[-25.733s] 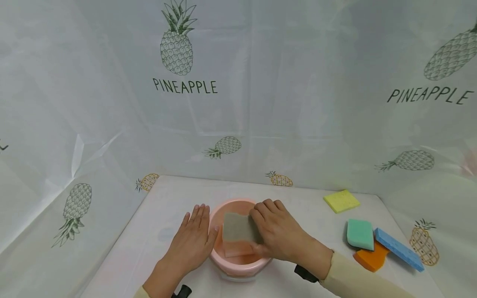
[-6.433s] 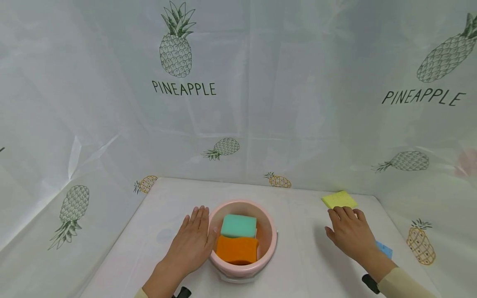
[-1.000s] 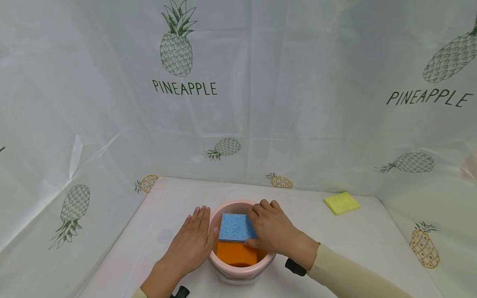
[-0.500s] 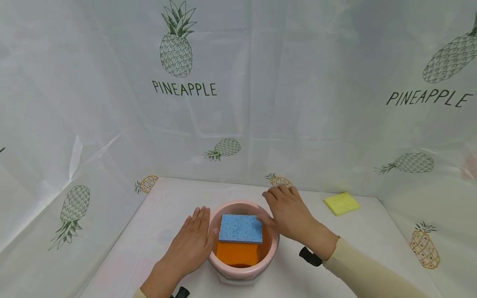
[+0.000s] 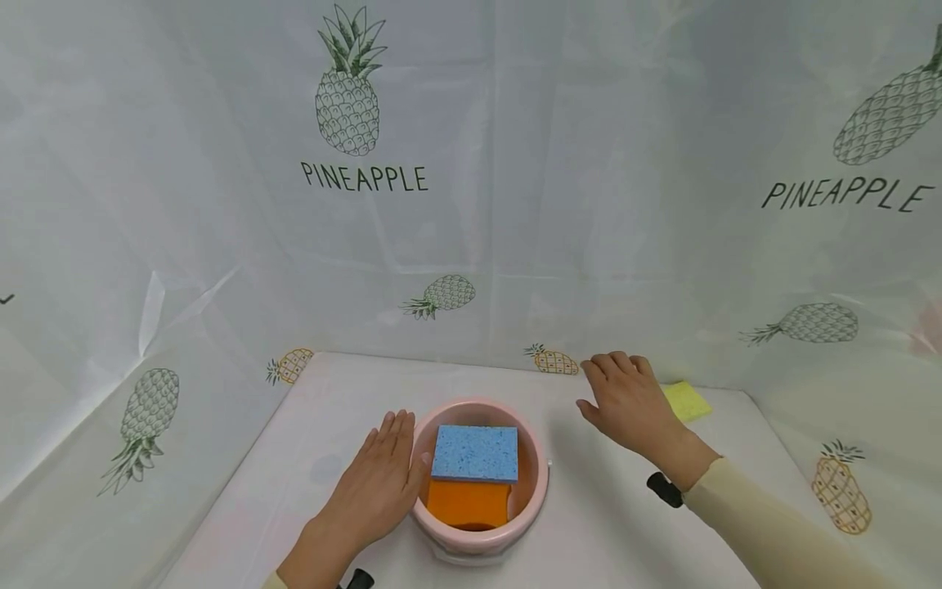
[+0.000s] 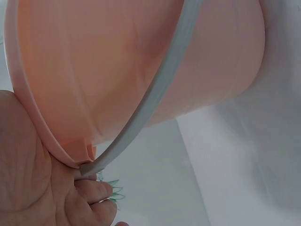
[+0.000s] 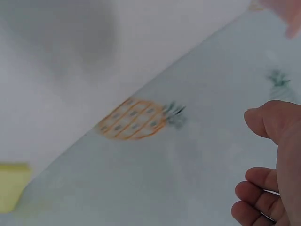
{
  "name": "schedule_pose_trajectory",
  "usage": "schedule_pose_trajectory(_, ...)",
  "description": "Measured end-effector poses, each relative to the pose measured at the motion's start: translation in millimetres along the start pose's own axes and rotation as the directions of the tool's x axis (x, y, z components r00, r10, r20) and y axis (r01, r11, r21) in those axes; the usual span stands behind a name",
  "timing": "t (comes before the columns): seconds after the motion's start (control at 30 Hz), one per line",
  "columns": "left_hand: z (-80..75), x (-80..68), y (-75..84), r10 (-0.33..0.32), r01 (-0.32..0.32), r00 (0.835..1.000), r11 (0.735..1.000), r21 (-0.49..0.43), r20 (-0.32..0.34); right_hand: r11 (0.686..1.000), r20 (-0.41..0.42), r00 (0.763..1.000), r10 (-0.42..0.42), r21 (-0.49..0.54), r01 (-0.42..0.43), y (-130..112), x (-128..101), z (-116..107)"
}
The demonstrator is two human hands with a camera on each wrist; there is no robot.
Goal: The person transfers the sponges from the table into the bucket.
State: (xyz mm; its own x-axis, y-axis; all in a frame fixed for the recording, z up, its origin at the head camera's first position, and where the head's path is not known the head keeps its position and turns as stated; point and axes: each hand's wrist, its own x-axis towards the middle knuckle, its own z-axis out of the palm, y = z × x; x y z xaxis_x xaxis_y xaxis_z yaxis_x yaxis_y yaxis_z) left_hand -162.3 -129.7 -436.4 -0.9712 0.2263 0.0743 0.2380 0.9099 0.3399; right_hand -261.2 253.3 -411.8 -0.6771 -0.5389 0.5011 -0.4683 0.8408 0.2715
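A pink bucket (image 5: 477, 539) stands in front of me, its grey handle (image 6: 153, 96) hanging down the side in the left wrist view. Inside lie a blue sponge (image 5: 475, 453) and, nearer me, an orange sponge (image 5: 468, 504). Whatever is under the blue one is hidden. With straight fingers my left hand (image 5: 379, 474) rests against the bucket's left rim; in the left wrist view its palm touches the rim. My right hand (image 5: 631, 406) is in the air right of the bucket, fingers loosely bent and holding nothing. Just beyond it a yellow sponge (image 5: 688, 402) is partly covered by that hand.
A white table (image 5: 589, 523) carries everything, with its back edge behind the bucket. Sheeting printed with pineapples (image 5: 515, 204) rises at the back and both sides. Dark wrist straps (image 5: 666, 489) sit at both wrists.
My right hand has let go of the blue sponge in the bucket and moved right towards the yellow one. Earlier, the green and orange sponges went in from the right. My left hand stays put.
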Motion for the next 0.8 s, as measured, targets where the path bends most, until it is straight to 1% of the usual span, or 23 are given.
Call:
schedule_pose_trajectory(0.1, 1.3, 0.6, 0.3, -0.003, 0.003, 1.000, 1.000, -0.010, -0.001, 0.999, 0.073, 0.997, 0.024, -0.039, -0.021, 24, -11, 6)
schedule_pose_trajectory(0.23, 2.0, 0.9, 0.2, -0.011, 0.012, 1.000, 1.000, -0.015, 0.009, 0.995, 0.173, 0.984, 0.040, -0.092, -0.025, 57, -29, 13)
schedule_pose_trajectory(0.47, 0.5, 0.4, -3.4, -0.009, 0.009, 1.000, 1.000, -0.019, 0.017, 0.986, 0.280, 0.959, 0.050, -0.166, -0.003, 111, -56, 25)
schedule_pose_trajectory(0.6, 1.1, 0.6, -5.1, -0.009, 0.009, 1.000, 1.000, -0.019, 0.026, 0.981, 0.333, 0.941, 0.065, -0.192, 0.000, 132, -69, 31)
schedule_pose_trajectory(0.7, 2.3, 1.7, -5.1, -0.006, 0.007, 1.000, 1.000, -0.016, 0.028, 0.980, 0.361, 0.930, 0.070, -0.200, 0.004, 144, -79, 35)
schedule_pose_trajectory(0.8, 2.8, 2.3, -4.4, -0.001, 0.002, 1.000, 1.000, -0.009, 0.026, 0.979, 0.374, 0.925, 0.063, -0.205, 0.017, 152, -87, 40)
